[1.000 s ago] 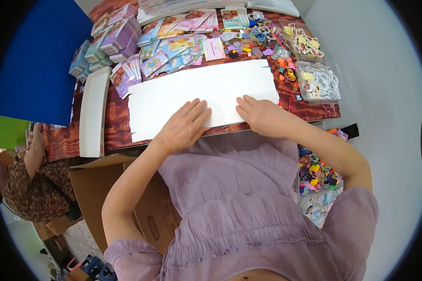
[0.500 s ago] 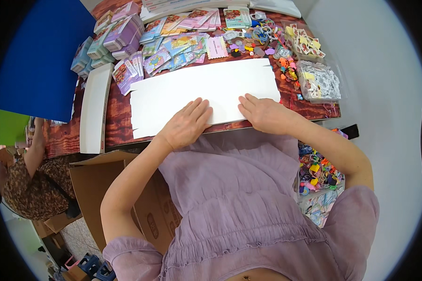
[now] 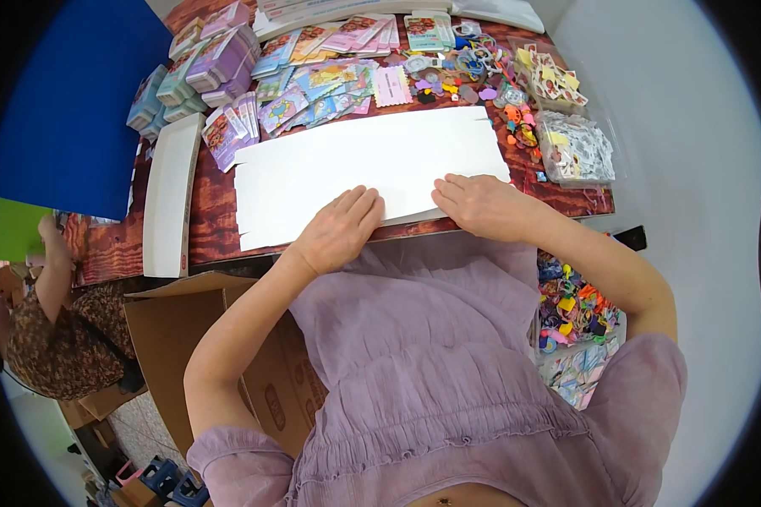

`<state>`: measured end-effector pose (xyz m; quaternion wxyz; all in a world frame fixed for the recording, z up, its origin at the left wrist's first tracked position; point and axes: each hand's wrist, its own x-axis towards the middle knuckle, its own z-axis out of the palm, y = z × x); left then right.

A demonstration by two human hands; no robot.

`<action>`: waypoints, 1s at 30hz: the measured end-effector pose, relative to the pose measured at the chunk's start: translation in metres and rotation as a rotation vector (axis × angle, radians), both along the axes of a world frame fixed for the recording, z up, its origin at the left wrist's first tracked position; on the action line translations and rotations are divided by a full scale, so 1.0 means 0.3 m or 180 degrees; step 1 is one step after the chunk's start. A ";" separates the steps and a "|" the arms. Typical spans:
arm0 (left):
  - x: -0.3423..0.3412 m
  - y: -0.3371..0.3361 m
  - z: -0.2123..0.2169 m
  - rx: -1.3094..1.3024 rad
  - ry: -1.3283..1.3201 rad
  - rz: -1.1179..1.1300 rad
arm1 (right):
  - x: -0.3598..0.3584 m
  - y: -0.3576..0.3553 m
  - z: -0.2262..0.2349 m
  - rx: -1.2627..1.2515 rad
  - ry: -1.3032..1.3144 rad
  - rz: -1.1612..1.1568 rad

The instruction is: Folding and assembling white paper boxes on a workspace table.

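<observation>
The right hand has edged away from the left hand; the white card, mid-frame, seems lifted along its near edge, suggesting bending. Fingers lie together on top; whether thumbs pinch beneath, I cannot tell.

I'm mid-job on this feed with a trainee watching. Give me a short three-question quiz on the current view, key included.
1. True or false: the right hand is raised clear of the large white sheet.
2. Which thing lies on the table just left of that sheet?
A) a pair of scissors
B) a shallow white open box
C) a drinking mug
3. Fill in: the heap of small white pieces lies toward the table's ____ side.

Key:
1. False: it touches the sheet near the edge closest to the person, as does the left hand.
2. B
3. right
</observation>
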<state>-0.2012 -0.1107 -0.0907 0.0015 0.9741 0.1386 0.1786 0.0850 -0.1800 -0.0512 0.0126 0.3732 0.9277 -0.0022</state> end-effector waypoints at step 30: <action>0.042 0.120 0.023 -0.3009 -0.0011 0.1185 | -0.074 0.160 -0.159 -0.1141 0.2008 -0.0891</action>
